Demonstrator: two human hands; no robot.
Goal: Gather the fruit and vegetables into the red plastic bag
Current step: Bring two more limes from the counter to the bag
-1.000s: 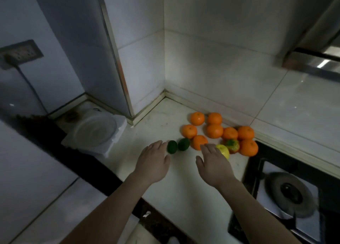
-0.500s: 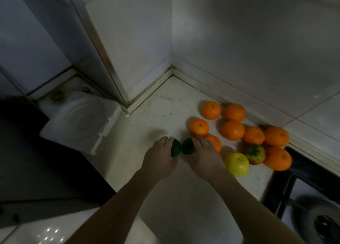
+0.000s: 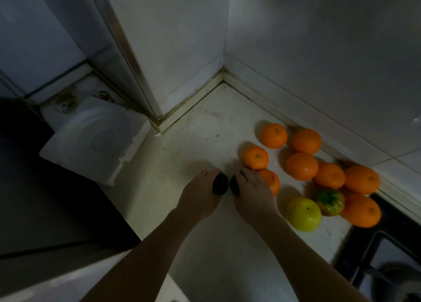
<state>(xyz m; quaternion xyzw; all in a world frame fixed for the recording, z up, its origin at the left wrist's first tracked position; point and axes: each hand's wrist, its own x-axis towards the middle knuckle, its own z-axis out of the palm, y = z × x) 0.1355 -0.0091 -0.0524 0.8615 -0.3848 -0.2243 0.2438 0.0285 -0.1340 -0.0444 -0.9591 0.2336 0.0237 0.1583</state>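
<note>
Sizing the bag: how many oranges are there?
8 oranges: two nearest the wall, two just before them, one partly behind the right hand, three toward the stove. None seem hidden.

No readable text, label, brand, number or sign in view. Checked skins of the oranges (image 3: 301, 166) and the yellow fruit (image 3: 304, 214) beside them, the white foam tray (image 3: 91, 140) left of the oranges, and the wall tiles (image 3: 319, 51) behind the oranges. All surfaces plain. Light dim.
</note>
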